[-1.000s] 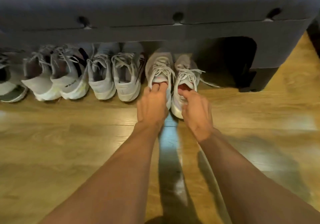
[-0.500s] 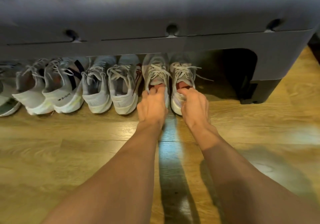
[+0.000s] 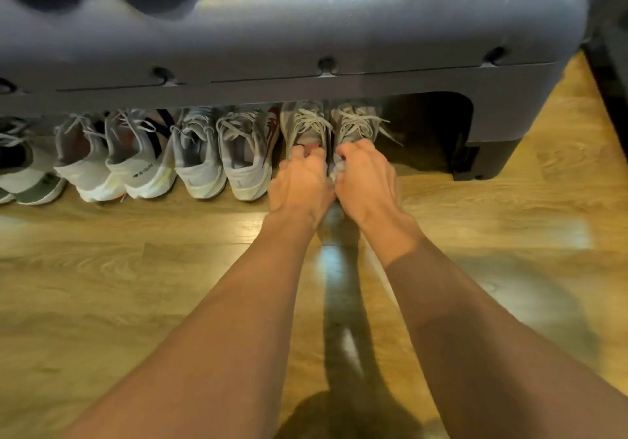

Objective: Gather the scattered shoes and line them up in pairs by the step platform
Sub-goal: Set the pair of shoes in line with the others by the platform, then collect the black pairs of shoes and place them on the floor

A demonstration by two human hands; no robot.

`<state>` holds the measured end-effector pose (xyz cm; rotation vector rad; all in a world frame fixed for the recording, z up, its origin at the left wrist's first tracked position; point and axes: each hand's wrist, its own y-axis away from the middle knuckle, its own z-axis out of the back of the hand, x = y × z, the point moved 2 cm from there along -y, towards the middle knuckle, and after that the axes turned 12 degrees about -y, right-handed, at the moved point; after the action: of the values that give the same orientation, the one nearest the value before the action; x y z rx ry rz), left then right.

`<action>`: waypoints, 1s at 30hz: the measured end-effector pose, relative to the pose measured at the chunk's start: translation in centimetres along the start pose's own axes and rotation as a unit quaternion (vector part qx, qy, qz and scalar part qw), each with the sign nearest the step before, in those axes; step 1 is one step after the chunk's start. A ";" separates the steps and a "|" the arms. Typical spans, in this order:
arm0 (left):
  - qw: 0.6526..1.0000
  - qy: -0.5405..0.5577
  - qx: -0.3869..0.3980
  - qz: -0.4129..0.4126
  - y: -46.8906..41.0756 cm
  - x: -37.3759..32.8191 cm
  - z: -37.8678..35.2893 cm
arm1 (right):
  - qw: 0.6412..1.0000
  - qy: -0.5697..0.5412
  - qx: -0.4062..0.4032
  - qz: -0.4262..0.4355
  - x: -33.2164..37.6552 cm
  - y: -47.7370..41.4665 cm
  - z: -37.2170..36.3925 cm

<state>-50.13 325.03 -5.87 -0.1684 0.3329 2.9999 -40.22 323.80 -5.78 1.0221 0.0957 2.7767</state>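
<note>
Gripping left shoe (image 3: 306, 122) in left hand (image 3: 299, 183), right shoe (image 3: 356, 120) in right hand (image 3: 365, 180), both by the heel, toes under the step (image 3: 306, 30); likely light and soft, firmest at the heel.

Shoes (image 3: 200, 156) in a row on floor (image 3: 102, 285), toes under step platform (image 3: 272, 30)

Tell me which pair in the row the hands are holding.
The rightmost pair, grey with pale laces: the left hand grips one heel, the right hand the other. The pairs to its left lie untouched.
</note>
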 end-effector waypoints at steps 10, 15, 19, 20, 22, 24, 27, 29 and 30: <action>0.990 0.113 -0.028 -0.076 11.9 -4.8 31.5 | 0.998 -0.058 -0.015 -0.023 16.8 9.5 28.2; 0.976 0.138 -0.077 -0.151 16.2 -10.5 53.1 | 0.994 -0.041 -0.099 0.005 28.7 14.2 48.2; 0.952 0.135 -0.129 -0.244 20.4 -16.1 67.6 | 0.984 -0.011 -0.174 0.023 36.3 19.8 61.1; 0.943 0.132 -0.141 -0.272 21.6 -17.4 70.5 | 0.980 -0.007 -0.197 0.023 37.7 21.4 63.8; 0.918 0.135 -0.172 -0.330 24.3 -20.0 75.8 | 0.969 0.005 -0.244 0.023 40.2 24.9 68.7; 0.892 0.139 -0.195 -0.384 27.5 -22.8 80.4 | 0.956 0.011 -0.293 0.015 42.1 28.7 73.0; 0.847 0.156 -0.221 -0.458 32.5 -27.1 85.9 | 0.928 0.008 -0.372 -0.008 44.3 35.1 79.0; 0.814 0.178 -0.230 -0.503 36.2 -29.9 88.6 | 0.910 0.021 -0.413 -0.028 45.4 39.5 82.4; 0.796 0.187 -0.230 -0.527 38.1 -31.3 89.7 | 0.901 0.027 -0.432 -0.040 46.0 41.7 84.0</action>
<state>-32.86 304.94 93.07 -0.7161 -0.3769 1.8396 -26.23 291.45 92.59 0.6578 -0.9676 2.3250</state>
